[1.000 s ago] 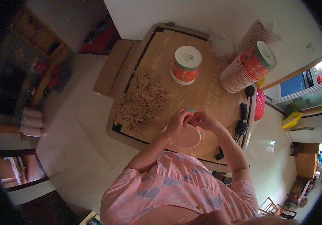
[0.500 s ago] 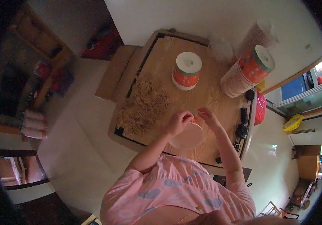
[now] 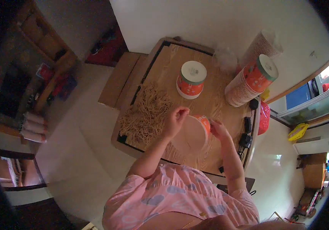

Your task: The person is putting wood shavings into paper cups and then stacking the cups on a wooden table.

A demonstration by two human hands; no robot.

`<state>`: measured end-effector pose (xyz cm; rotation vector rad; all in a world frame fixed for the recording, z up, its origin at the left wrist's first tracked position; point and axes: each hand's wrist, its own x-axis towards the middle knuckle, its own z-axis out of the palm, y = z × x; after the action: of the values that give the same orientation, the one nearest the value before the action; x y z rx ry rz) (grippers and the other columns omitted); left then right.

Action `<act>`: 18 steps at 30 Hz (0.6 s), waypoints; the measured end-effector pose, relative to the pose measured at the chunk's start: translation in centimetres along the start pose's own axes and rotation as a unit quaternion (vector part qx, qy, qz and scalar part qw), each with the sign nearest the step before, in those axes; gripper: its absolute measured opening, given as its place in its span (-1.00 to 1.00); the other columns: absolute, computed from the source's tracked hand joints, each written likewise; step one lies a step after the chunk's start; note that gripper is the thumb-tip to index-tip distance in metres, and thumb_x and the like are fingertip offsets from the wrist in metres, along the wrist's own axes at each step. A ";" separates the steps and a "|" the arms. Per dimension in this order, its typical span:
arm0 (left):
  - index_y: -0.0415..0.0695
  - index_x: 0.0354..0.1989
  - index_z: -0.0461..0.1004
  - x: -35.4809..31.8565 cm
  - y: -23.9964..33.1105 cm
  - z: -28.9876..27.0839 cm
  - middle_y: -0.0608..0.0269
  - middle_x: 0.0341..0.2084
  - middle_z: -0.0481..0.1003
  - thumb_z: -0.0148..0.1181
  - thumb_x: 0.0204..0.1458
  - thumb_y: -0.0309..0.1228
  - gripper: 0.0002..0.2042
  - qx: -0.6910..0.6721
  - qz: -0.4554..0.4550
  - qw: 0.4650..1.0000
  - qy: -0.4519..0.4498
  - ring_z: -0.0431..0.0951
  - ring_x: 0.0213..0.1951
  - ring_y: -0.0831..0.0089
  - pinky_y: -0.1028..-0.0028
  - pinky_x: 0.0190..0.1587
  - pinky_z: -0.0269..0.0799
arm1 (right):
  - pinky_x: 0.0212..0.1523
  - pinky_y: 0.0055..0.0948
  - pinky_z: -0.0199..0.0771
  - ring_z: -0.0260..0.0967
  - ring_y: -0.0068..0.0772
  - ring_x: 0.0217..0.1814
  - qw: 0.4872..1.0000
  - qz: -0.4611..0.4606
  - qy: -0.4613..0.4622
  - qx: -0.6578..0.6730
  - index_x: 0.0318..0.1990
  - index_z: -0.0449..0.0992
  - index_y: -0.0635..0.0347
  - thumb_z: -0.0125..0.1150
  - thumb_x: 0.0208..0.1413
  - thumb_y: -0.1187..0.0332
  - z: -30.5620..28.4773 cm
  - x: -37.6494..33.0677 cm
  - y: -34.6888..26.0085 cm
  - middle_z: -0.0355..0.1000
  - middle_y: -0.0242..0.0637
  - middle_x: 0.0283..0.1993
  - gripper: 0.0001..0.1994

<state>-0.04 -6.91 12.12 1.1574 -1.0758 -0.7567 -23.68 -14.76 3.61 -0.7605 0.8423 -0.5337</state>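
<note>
A paper tub [image 3: 189, 134] with an orange printed side is held tilted above the near edge of the table, its pale open mouth toward me. My right hand [image 3: 220, 129] grips it at the right, near the base. At its upper left rim is my left hand [image 3: 176, 118], fingertips pinched together. What they hold, if anything, is too small to make out. To the left lies a loose heap of tan, stringy twine [image 3: 148, 113]. Beyond my hands another orange tub [image 3: 192, 79] stands upside down on the table.
A tall leaning stack of nested tubs [image 3: 244, 86] stands at the table's right, with more pale tubs [image 3: 264, 46] behind it. Black power adapters [image 3: 245, 140] and cables line the right edge of the wooden table [image 3: 214, 92]. Beyond that edge is a red plastic basket [image 3: 264, 118].
The tub has been tilted so its orange side faces right. My right hand has moved down and right onto its side; my left hand has shifted slightly left and up.
</note>
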 end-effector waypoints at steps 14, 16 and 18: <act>-0.18 -0.50 0.45 -1.4 2.3 -2.1 0.40 -0.67 0.38 0.07 -0.04 -0.39 -0.87 0.086 -0.122 0.989 -0.008 0.30 -0.55 0.70 0.63 -0.48 0.22 | -0.38 -0.66 0.13 0.15 -0.70 -0.39 0.948 -0.258 0.115 -0.149 -0.36 0.37 0.16 0.06 0.00 0.36 2.4 -4.0 -8.7 0.26 -0.54 -0.46 -0.90; -0.21 -0.52 0.47 -1.3 3.3 -1.5 0.38 -0.70 0.36 0.07 -0.04 -0.34 -0.81 0.022 -0.031 0.999 -0.024 0.29 -0.56 0.68 0.61 -0.48 0.22 | -0.39 -0.68 0.12 0.16 -0.73 -0.39 0.943 -0.279 0.112 -0.145 -0.36 0.37 0.15 0.03 0.01 0.37 2.1 -4.4 -9.3 0.28 -0.55 -0.43 -0.92; -0.21 -0.45 0.48 -1.5 4.5 -1.6 0.39 -0.62 0.42 0.09 -0.05 -0.31 -0.81 0.004 -0.066 0.996 -0.053 0.35 -0.47 0.65 0.61 -0.36 0.25 | -0.40 -0.71 0.11 0.16 -0.75 -0.38 0.938 -0.299 0.110 -0.140 -0.37 0.37 0.13 0.01 0.02 0.39 1.7 -5.4 -9.7 0.29 -0.55 -0.39 -0.94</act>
<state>0.76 -3.85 15.95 1.2148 -1.0981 -0.9257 -26.51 -16.49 14.33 -1.2501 0.9000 -1.0702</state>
